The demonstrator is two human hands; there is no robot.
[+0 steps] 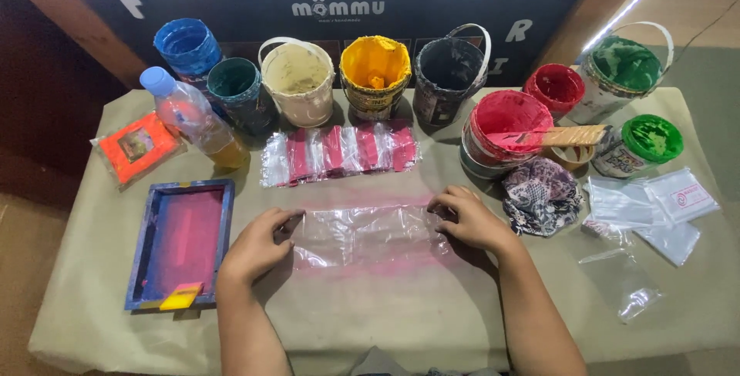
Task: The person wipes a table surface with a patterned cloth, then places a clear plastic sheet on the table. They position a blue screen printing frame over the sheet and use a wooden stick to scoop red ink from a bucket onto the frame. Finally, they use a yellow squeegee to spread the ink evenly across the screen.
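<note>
left hand point(256, 246) flat, pinning left end of clear plastic bag point(362, 233) | right hand point(469, 218) fingers down on its right end | bag mid-desk point(401, 307) | risk: slick film creeps or wrinkles if pressure is uneven; red paint bucket point(501, 133) near

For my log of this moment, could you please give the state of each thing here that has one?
Clear bag: flat, pinned at both ends.
Left hand: pressing its left end.
Right hand: pressing its right end.
Screen frame: flat, pink-stained.
Bottle: capped, tilted.
Paint buckets: open.
</note>
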